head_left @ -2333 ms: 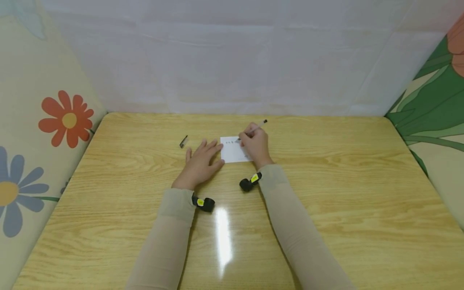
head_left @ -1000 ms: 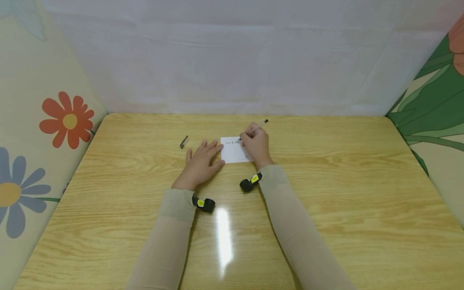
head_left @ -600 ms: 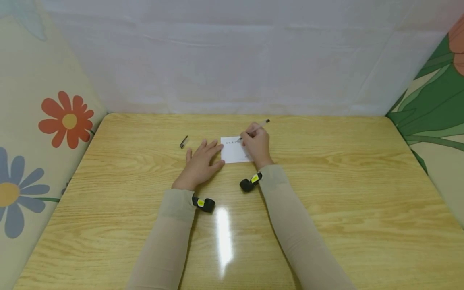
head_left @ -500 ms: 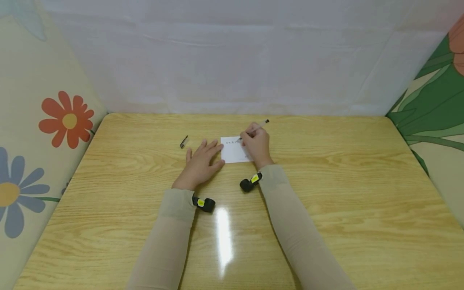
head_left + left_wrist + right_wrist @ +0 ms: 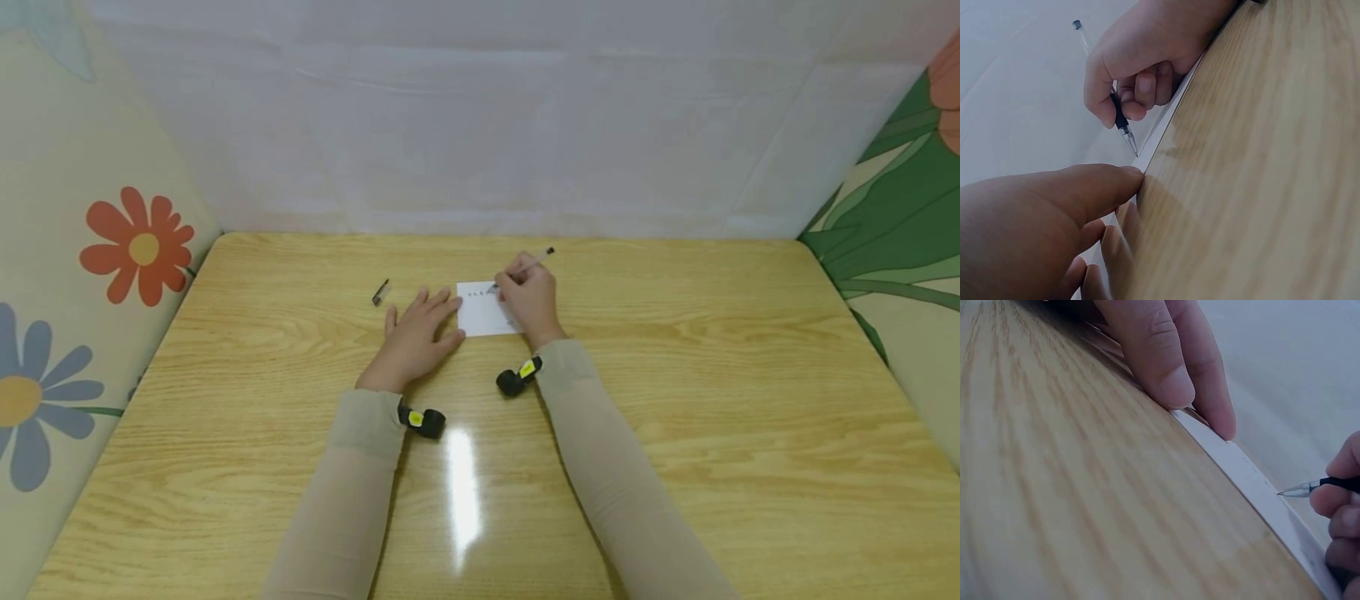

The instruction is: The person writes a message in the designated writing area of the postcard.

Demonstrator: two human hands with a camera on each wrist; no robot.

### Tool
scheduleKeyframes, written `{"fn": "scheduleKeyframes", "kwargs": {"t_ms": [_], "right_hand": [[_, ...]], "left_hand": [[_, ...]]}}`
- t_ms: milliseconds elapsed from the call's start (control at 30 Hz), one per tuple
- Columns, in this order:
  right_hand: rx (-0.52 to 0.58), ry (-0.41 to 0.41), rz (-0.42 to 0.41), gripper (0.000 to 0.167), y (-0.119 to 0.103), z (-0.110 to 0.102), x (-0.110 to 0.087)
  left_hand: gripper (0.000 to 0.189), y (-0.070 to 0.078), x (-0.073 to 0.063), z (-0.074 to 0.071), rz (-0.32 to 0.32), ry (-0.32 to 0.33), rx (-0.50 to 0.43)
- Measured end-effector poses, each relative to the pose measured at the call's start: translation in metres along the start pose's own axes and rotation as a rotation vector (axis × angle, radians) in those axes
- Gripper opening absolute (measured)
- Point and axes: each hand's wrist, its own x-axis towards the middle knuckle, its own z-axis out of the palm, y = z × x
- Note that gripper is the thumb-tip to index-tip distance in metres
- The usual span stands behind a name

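Note:
My right hand [image 5: 531,297] pinches a clear-barrelled gel pen [image 5: 536,261] with a black grip, its tip down at a small white sheet of paper [image 5: 483,318]. A short row of dark handwritten marks runs along the upper part of the sheet. My left hand [image 5: 414,342] lies spread on the table, thumb and fingertips at the paper's left edge. In the left wrist view the pen's metal tip [image 5: 1130,142] meets the paper just beyond my left thumb [image 5: 1110,187]. The right wrist view shows the tip beside the written marks. My right hand covers the paper's right end.
A pen cap [image 5: 381,292] lies on the wooden table [image 5: 712,400] left of my left hand. A white cloth [image 5: 450,125] hangs behind the table's back edge. Flower-patterned panels stand at both sides. Each wrist wears a small black camera [image 5: 429,423].
The pen and right hand make only tiny shifts over the sheet, with the row of marks a little longer than at first. My left hand and the pen cap stay in place.

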Motion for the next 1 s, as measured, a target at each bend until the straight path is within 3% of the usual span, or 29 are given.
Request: {"fn": "scheduleKeyframes", "kwargs": {"t_ms": [1000], "right_hand": [[-0.022,-0.002,-0.003,0.018,-0.0006,-0.0033,-0.0003]], "left_hand": [[0.060,0.0043,-0.0022,-0.0030,-0.014,-0.010,-0.004]]}}
